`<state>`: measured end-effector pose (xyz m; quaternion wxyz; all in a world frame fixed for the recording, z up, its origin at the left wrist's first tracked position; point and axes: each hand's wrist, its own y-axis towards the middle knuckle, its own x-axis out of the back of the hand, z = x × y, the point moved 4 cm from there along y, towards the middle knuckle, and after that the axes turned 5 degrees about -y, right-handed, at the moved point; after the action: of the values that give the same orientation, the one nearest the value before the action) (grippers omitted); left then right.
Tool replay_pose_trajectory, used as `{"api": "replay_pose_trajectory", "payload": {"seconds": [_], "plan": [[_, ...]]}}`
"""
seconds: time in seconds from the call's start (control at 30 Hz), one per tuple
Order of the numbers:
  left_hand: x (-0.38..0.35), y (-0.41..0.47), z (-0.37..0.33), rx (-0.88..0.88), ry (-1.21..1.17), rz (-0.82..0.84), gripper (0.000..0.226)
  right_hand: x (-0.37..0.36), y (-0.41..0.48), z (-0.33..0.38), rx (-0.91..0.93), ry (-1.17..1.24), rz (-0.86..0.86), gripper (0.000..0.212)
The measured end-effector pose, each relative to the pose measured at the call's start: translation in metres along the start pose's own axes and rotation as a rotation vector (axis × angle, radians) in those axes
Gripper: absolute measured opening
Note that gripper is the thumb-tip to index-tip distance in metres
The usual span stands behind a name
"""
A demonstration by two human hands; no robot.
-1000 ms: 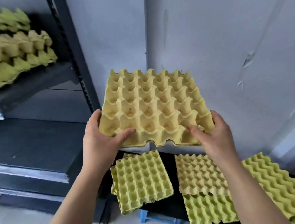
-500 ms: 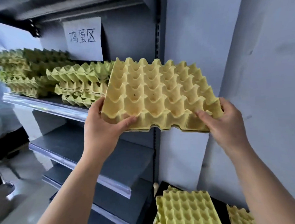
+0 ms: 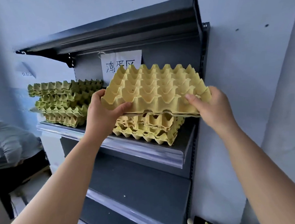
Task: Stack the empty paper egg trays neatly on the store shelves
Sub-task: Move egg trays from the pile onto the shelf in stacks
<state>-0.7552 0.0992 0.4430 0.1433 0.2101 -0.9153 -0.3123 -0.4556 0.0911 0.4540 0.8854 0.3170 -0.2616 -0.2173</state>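
**Egg Tray Held Above Right Shelf Stack**

The left hand (image 3: 103, 117) and right hand (image 3: 214, 109) each pinch a near corner of the yellow paper egg tray (image 3: 156, 89), thumbs on top. The tray is tilted, front edge just above the right stack (image 3: 149, 128) on the grey shelf (image 3: 145, 151). A second stack (image 3: 63, 102) sits to the left, beneath a paper sign (image 3: 121, 60).

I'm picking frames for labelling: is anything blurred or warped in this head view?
Head view: the held tray is sharp; the right hand is slightly motion-smeared; wide-angle distortion bends the shelf edges; the far stack looks softer and dimmer.
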Motion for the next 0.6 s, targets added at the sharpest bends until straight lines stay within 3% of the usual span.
{"api": "replay_pose_trajectory", "payload": {"seconds": [0.4,0.6], "plan": [[-0.003,0.111,0.051,-0.024,0.015,0.02,0.084,-0.059,0.061,0.027,-0.037,-0.332,-0.002,0.058],[-0.026,0.13,0.087,-0.03,0.031,0.111,0.082,-0.08,0.061,0.02,-0.087,-0.427,0.005,0.054]]}}
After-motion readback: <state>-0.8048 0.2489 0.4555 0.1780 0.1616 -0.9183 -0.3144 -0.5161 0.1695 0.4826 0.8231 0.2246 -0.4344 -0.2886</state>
